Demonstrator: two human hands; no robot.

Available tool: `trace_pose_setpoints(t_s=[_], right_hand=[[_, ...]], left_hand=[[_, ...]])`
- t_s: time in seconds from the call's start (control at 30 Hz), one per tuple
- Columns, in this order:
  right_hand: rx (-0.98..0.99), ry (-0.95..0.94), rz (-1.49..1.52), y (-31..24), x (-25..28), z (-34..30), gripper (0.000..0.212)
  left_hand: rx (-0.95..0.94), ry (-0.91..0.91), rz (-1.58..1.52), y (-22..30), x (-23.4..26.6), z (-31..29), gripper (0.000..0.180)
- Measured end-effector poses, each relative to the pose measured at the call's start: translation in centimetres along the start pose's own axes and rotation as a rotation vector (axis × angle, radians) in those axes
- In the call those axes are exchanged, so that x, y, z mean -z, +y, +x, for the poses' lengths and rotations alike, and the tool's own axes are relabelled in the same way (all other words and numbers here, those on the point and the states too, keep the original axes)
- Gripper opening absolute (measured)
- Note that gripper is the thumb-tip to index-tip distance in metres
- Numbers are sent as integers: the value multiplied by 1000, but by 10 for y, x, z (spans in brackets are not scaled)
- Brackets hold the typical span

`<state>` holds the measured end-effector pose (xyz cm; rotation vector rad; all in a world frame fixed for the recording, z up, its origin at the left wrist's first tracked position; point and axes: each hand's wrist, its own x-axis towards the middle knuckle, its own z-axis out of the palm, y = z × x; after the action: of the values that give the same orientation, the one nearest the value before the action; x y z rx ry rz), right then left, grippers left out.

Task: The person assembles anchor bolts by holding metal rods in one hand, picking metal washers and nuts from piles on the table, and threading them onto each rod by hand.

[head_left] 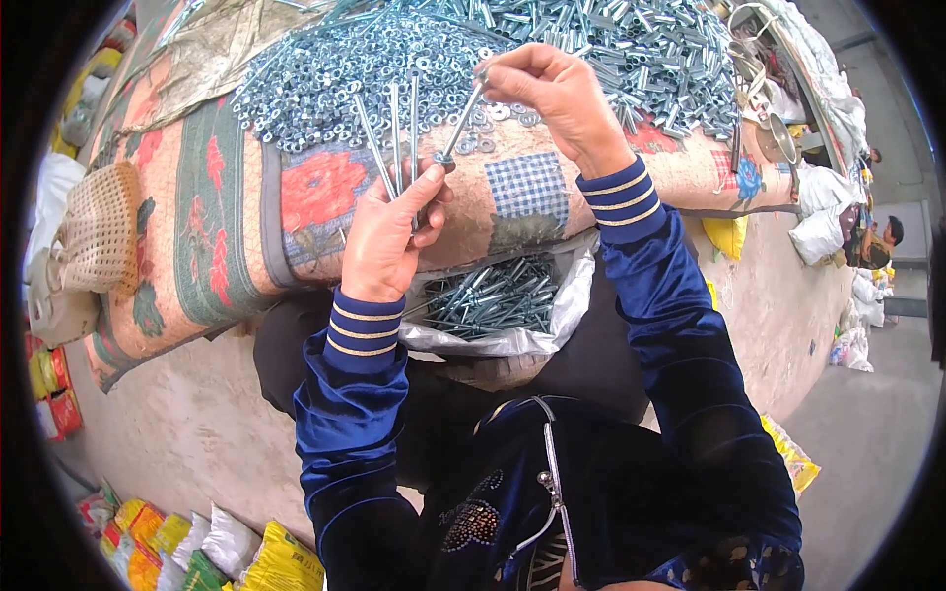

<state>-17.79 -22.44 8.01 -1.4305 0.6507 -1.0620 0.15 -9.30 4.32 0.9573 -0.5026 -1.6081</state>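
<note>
My left hand is closed round several long, thin metal bolts that stick up from its fingers. One more bolt slants between my hands, with a washer or nut round its lower part by my left fingertips. My right hand pinches this bolt's upper end; a small metal piece shows there, too small to name surely. Beyond my hands lies a heap of nuts and washers, beside a heap of metal sleeves. Below my hands, long bolts fill a lined container.
A patterned quilt covers the work surface under the heaps. The container's plastic liner stands between my knees. At left is a woven, perforated basket-like thing. Coloured bags lie lower left; white sacks stand right. Another person is far right.
</note>
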Motion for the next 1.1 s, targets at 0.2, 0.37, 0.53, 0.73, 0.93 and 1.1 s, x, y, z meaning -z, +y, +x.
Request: trace_pose_setpoints(t_s=[0.2, 0.37, 0.53, 0.73, 0.93, 1.1], right_hand=[[-13, -81, -139, -1, -6, -6, 21], [-343, -250, 0, 14, -40, -32, 19], [-262, -185, -140, -4, -19, -26, 19], [-123, -140, 4, -4, -18, -26, 21], [-223, -94, -353, -15, -6, -21, 20], [42, 111, 35, -4, -24, -18, 25]], left_hand=[[-15, 10, -21, 2, -6, -2, 18], [-106, 50, -43, -2, -12, -2, 26], [36, 101, 272, 5, -7, -7, 32], [172, -229, 45, 0, 0, -1, 23], [-102, 24, 93, -5, -14, -5, 17], [-115, 17, 136, -5, -17, -5, 18]])
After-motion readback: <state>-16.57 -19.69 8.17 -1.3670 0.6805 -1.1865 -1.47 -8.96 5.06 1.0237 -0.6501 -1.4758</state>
